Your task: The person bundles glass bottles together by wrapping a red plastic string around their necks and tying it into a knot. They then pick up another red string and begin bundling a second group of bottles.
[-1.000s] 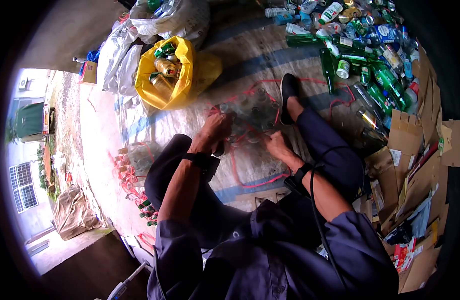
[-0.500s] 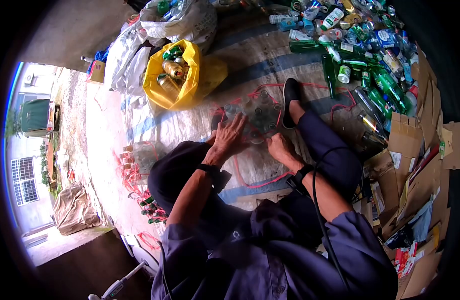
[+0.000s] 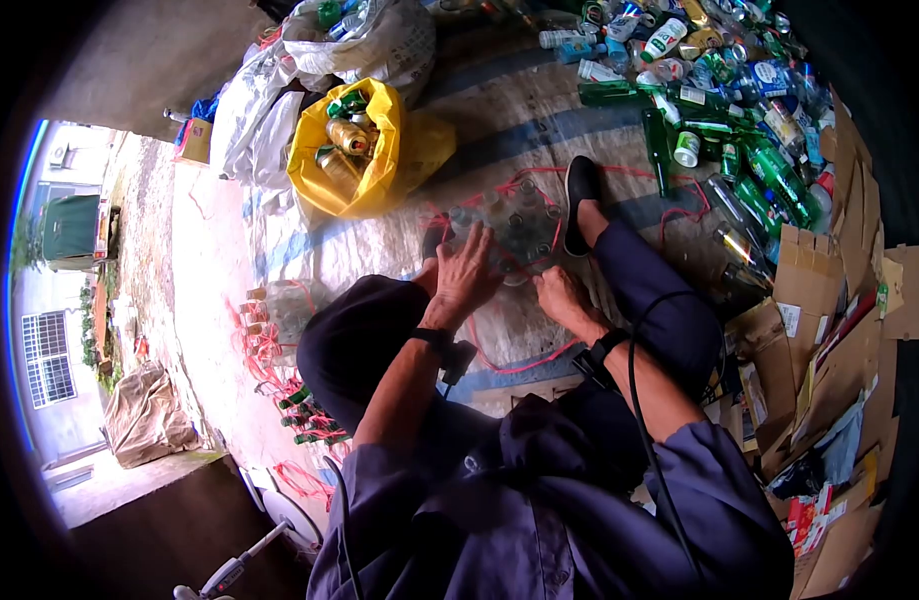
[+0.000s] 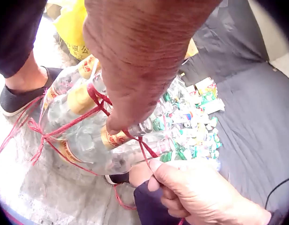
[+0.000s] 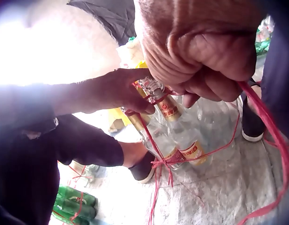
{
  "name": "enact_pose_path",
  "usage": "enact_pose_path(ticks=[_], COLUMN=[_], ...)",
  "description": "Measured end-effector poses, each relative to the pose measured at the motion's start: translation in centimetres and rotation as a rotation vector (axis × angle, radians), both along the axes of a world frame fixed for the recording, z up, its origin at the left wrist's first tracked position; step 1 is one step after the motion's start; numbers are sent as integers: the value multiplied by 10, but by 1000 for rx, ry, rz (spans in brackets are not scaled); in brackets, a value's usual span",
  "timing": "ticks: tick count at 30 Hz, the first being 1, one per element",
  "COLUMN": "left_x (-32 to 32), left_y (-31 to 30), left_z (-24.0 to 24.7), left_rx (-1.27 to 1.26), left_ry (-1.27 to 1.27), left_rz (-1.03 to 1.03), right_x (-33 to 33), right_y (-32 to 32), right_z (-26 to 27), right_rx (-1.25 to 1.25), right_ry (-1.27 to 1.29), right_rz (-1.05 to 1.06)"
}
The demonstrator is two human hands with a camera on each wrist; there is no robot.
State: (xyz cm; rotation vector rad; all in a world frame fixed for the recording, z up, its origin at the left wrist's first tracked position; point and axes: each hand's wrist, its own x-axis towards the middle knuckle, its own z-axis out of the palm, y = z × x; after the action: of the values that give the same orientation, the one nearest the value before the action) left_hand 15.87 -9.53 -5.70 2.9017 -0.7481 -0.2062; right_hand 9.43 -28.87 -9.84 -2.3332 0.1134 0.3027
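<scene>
Several clear glass bottles (image 3: 524, 225) with gold-and-red labels stand bundled between the person's legs, tied round with red plastic string (image 4: 72, 126). The left hand (image 3: 463, 278) lies over the near left bottle necks, its fingers stretched out in the head view. From the right wrist view, the left hand (image 5: 111, 91) touches the bottle tops where the string crosses. Beside the bundle's near side, the right hand (image 3: 564, 300) has curled fingers. It pinches the string between thumb and forefinger in the left wrist view, and a loose length (image 5: 271, 126) trails from the fist.
A yellow bag (image 3: 379, 190) of cans stands beyond the left knee, with white sacks (image 3: 374, 45) behind it. Loose bottles and cans (image 3: 719, 110) pile up at far right, above stacked cardboard (image 3: 819, 330). Other tied bottles (image 3: 284, 310) stand at left.
The left hand has come right and toward the body from the bundle's left side, its curled fingers spreading over the bottle tops. The right hand stays nearly still at the string.
</scene>
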Motion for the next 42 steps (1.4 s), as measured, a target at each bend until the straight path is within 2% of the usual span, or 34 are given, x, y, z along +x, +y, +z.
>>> enact_pose_path(ticks=[8,11,13,14,16,17,22,35,37,42], left_x=[-12,-11,-8,-9,-12,-13,-7,-13,-14,-13], left_y=[-27,-35,-40,-41,-41,-42,-49,-49,-51,-50], left_z=[10,0,2,2,-2,-4,7,-13,-16,-12], left_rx=[-35,-98,-146,-145,-147,-146,-220,-286,-355,-322], left_ry=[72,-40,143,144,-4,-1,170,-3,-32,-21], left_rz=[110,148,256,254,267,265,351,346,381,385], right_x=[1,3,5,5,5,5,7,4,3,4], right_y=[-1,-4,-6,-6,-8,-9,-17,-31,-30,-28], right_z=[4,7,8,8,6,4,-21,9,13,10], right_rx=[-15,-11,-22,-21,-9,-8,-36,-74,-87,-39], right_ry=[10,5,-16,-16,-70,-67,-79,-23,-13,-14], right_rz=[-13,-22,-26,-29,-54,-56,-71,-9,-4,-14])
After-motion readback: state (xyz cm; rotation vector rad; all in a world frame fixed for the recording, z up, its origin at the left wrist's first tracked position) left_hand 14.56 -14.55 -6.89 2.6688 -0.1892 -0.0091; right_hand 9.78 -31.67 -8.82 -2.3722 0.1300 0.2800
